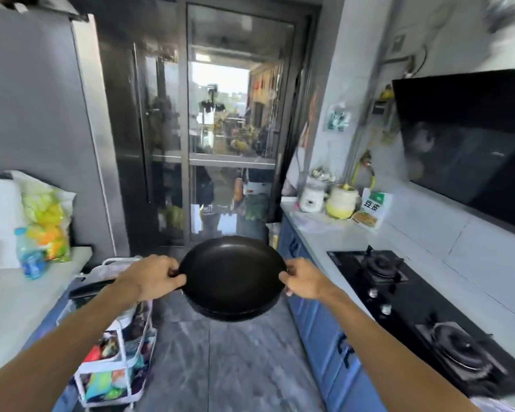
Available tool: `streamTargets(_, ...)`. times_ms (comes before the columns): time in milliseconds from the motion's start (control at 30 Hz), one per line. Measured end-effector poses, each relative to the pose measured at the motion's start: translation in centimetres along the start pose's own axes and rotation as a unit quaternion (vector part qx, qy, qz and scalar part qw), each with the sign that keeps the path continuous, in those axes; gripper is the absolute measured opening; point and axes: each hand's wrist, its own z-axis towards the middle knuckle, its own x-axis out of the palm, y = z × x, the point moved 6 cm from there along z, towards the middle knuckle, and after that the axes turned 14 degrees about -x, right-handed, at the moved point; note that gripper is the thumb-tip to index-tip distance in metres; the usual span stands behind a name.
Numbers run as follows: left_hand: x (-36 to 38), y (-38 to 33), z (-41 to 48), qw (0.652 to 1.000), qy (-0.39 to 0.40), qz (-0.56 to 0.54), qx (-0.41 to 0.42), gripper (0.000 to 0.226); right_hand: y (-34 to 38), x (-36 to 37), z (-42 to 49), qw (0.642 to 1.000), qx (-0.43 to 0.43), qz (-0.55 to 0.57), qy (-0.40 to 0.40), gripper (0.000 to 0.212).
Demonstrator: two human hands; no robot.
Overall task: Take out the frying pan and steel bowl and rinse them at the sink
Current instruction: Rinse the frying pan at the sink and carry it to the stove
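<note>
Your fingers (284,278) hide the frying pan (232,276) side grips; the gas hob (428,316) runs off frame; beyond the glass door (232,129) all blurs.

The frying pan (232,275) looks like dark metal, smooth inside with a dull sheen. Right of it, the hob (422,319) has a glossy black glass top, set in a pale, smooth matt bench (333,236). Below the pan, the floor (235,361) is grey, marbled, polished tile.

Black gas hob (422,310) on right counter, yellow jar (342,202), water bottle (30,254) left, glass door (220,123)
</note>
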Motion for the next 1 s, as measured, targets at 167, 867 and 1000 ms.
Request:
streamTargets(167,1.4,-6.5,10.2,0.998,0.032,-0.014,0.049,0.046,-7.3,-3.5,4.9,0.998,0.049,-0.002,-0.032,0.027)
streamTargets(867,9.4,-31.3,58.3,0.964,0.108,-0.001,0.243,0.044,-32.5,-15.3,29.9,0.952,0.261,-0.043,-0.158,0.022)
streamTargets(1000,12.9,-37.8,65.9,0.954,0.116,0.006,0.278,0.042,-38.3,-17.7,33.4,0.938,0.284,-0.055,-0.19,0.021)
